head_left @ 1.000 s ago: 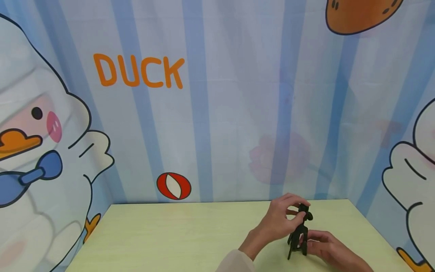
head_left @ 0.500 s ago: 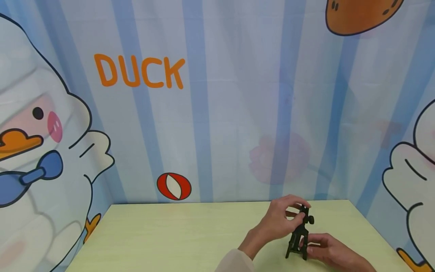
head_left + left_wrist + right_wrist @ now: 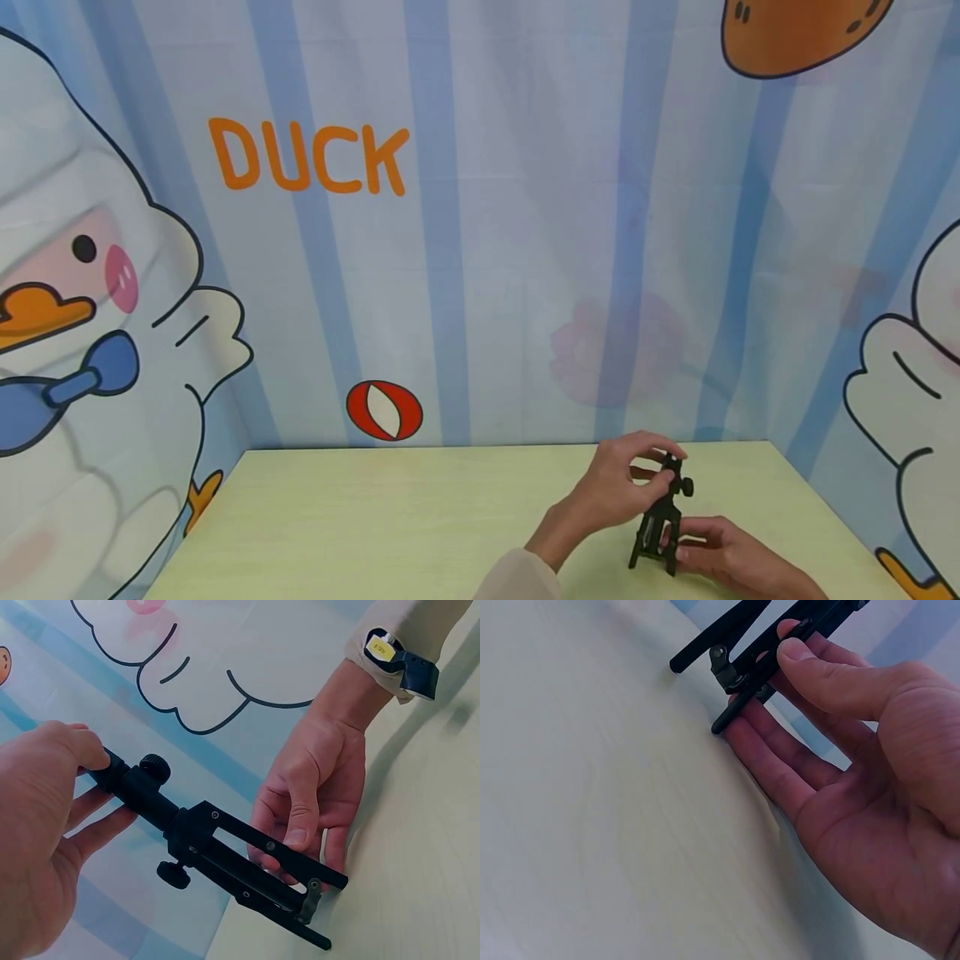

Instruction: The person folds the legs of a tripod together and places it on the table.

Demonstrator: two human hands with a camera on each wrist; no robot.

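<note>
A small black tripod (image 3: pixel 657 527) stands near the right side of the table, its legs partly spread. My left hand (image 3: pixel 617 483) grips the top of its column between thumb and fingers. In the left wrist view two round knobs (image 3: pixel 155 769) stick out from the tripod's column and collar. Low down, my right hand (image 3: pixel 731 554) pinches one leg between thumb and fingers. The right wrist view shows the thumb on that leg (image 3: pixel 761 679), the other fingers behind it, and a metal hinge bracket (image 3: pixel 721 669) between the legs. The leg tips are close over the tabletop.
The pale yellow table (image 3: pixel 375 517) reaches back to a blue striped curtain (image 3: pixel 510 250) printed with cartoon ducks. Curtain panels also rise at the left and right sides. A wrist camera (image 3: pixel 417 673) sits on my right sleeve.
The tripod has turned a little and its legs have come further apart, with a knob now showing clearly at its right. My right hand has shifted slightly down; my left hand keeps its hold.
</note>
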